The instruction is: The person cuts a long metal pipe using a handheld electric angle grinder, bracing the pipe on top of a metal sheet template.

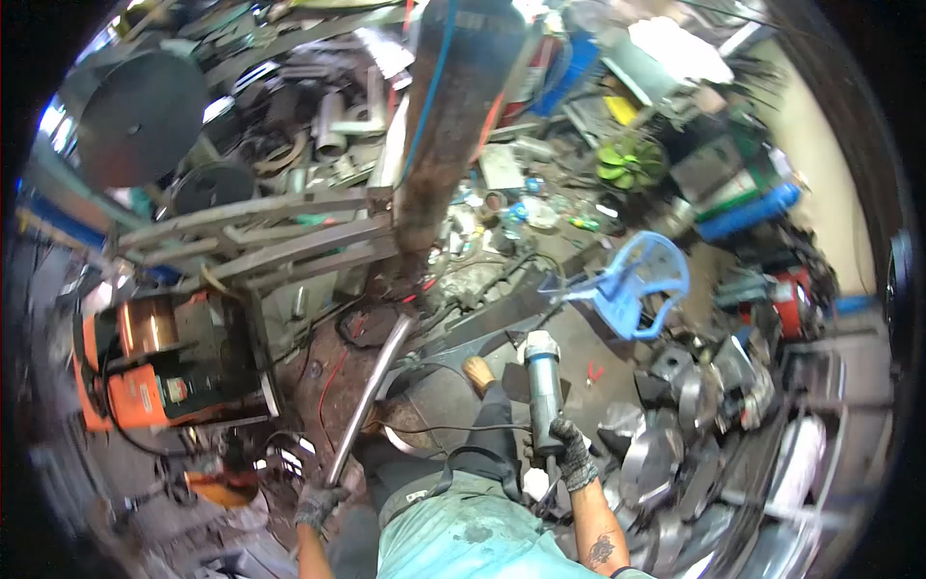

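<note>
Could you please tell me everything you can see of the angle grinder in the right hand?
The angle grinder has a grey cylindrical body and a paler rounded head at its far end, pointing away from the person. The gloved right hand grips its near end, beside the dark-trousered knee. Its disc is hard to make out in the dark surroundings; whether it spins cannot be told.

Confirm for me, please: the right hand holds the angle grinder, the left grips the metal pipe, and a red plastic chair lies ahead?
Not quite: the head view shows the plastic chair is blue, not red. The right hand holds the angle grinder and the left hand grips the metal pipe.
</note>
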Demonstrator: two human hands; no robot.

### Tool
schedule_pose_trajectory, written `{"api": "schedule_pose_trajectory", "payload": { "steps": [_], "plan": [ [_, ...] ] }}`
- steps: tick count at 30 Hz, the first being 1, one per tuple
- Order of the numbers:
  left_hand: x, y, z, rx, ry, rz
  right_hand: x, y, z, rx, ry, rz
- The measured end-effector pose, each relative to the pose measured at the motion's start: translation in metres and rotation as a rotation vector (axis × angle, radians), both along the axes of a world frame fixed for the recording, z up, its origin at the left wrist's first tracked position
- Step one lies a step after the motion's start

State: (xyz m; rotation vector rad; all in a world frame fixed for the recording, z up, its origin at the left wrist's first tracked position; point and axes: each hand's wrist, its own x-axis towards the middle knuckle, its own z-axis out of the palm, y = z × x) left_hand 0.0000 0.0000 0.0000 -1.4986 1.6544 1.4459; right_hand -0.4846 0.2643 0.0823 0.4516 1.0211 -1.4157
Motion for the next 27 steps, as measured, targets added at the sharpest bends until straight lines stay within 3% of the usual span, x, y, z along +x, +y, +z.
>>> {"api": "schedule_pose_trajectory", "payload": {
  "steps": [2, 3, 5, 8, 10, 14, 16, 19, 20, 23, 25, 26, 27],
  "plan": [
    [-0.018, 0.04, 0.056, 0.07, -0.034, 0.54, 0.022, -0.017, 0.03, -0.117, -0.16, -0.008],
    [-0.156, 0.049, -0.001, 0.033, 0.012, 0.599, -0.109, -0.035, -0.015, -0.268, -0.198, 0.091],
    [-0.196, 0.107, 0.008, -0.121, 0.161, 0.684, -0.134, -0.039, -0.026, -0.352, -0.713, 0.125],
    [-0.293, 0.192, 0.04, 0.003, 0.185, 0.795, -0.207, -0.03, 0.021, -0.3, -0.972, 0.156],
    [-0.323, 0.239, 0.049, 0.014, 0.158, 0.893, -0.225, -0.035, 0.002, -0.336, -1.074, 0.224],
    [-0.393, 0.347, 0.038, -0.04, 0.009, 1.091, -0.28, -0.043, -0.016, -0.345, -1.149, 0.289],
    [-0.427, 0.395, 0.018, 0.094, -0.133, 1.294, -0.303, -0.057, -0.015, -0.304, -1.068, 0.355],
    [-0.473, 0.462, 0.013, 0.03, 0.011, 1.561, -0.33, -0.056, -0.011, -0.188, -0.986, 0.378],
    [-0.494, 0.483, 0.014, 0.112, -0.07, 1.731, -0.344, -0.052, -0.018, -0.201, -0.986, 0.413],
    [-0.544, 0.54, 0.004, 0.017, -0.065, 1.853, -0.366, -0.043, -0.026, -0.207, -1.041, 0.504],
    [-0.586, 0.566, 0.006, 0.044, -0.103, 2.009, -0.383, -0.038, -0.045, -0.08, -0.956, 0.595],
    [-0.612, 0.594, -0.018, 0.11, -0.146, 2.13, -0.39, -0.035, -0.059, -0.057, -1.107, 0.613],
    [-0.642, 0.598, 0.002, 0.154, -0.169, 2.151, -0.4, -0.033, -0.056, -0.001, -1.18, 0.623]
  ]
}}
